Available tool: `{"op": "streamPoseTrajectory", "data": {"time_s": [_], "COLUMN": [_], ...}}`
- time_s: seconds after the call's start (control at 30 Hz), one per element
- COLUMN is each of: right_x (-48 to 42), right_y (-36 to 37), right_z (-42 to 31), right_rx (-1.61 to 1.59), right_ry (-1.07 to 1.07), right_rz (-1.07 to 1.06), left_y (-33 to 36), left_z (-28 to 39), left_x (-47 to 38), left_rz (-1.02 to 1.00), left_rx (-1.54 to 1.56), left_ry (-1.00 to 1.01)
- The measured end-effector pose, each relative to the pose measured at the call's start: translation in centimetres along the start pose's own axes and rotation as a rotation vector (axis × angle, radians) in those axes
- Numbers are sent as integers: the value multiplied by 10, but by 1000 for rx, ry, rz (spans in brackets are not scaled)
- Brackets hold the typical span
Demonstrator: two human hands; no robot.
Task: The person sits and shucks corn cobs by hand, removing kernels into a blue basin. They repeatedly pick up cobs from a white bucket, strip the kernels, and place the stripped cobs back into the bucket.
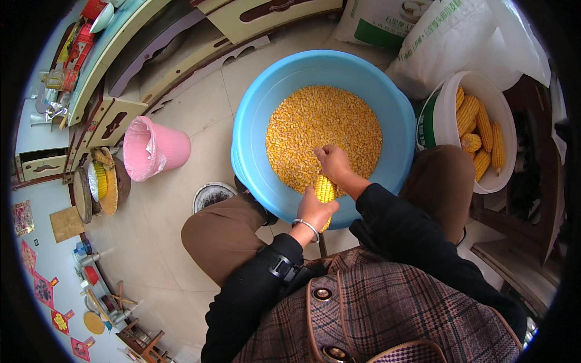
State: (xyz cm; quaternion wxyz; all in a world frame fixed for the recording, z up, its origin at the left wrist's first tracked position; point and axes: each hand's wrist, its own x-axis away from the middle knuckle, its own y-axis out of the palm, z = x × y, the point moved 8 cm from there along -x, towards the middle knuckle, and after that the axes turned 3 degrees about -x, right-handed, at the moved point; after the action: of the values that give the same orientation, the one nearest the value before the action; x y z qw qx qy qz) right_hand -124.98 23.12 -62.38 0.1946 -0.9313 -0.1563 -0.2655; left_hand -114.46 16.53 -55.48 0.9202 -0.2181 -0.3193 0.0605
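Note:
A large blue plastic basin (256, 113) stands before me, between my knees, with loose yellow corn kernels (322, 122) spread over its bottom. Over its near side, my left hand (313, 211), with a silver bracelet on the wrist, is closed around an ear of corn (325, 188). The ear points away from me and carries rows of kernels. My right hand (335, 163) is at the far tip of the ear, above the loose kernels, its fingers bent. Whether those fingers grip anything is hidden.
To the right, a white bucket (507, 149) holds several corn cobs (467, 113). Behind it stand white woven sacks (467, 45). A pink waste bin (177, 147) with a liner is on the left, and a round metal-rimmed object (213, 196) lies by my left knee. Cabinets (181, 72) line the far left.

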Motion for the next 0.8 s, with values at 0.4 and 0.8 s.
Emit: {"op": "streamPoseTrajectory", "data": {"time_s": [0.4, 0.8], "right_x": [12, 22], "right_y": [-2, -8], "right_z": [-18, -23], "right_rx": [94, -224], "right_ry": [-23, -43], "right_rz": [-56, -9], "left_y": [15, 23], "left_z": [-1, -8], "left_x": [21, 25], "left_rz": [-416, -588], "left_rx": [682, 939], "left_ry": [-366, -535]}}
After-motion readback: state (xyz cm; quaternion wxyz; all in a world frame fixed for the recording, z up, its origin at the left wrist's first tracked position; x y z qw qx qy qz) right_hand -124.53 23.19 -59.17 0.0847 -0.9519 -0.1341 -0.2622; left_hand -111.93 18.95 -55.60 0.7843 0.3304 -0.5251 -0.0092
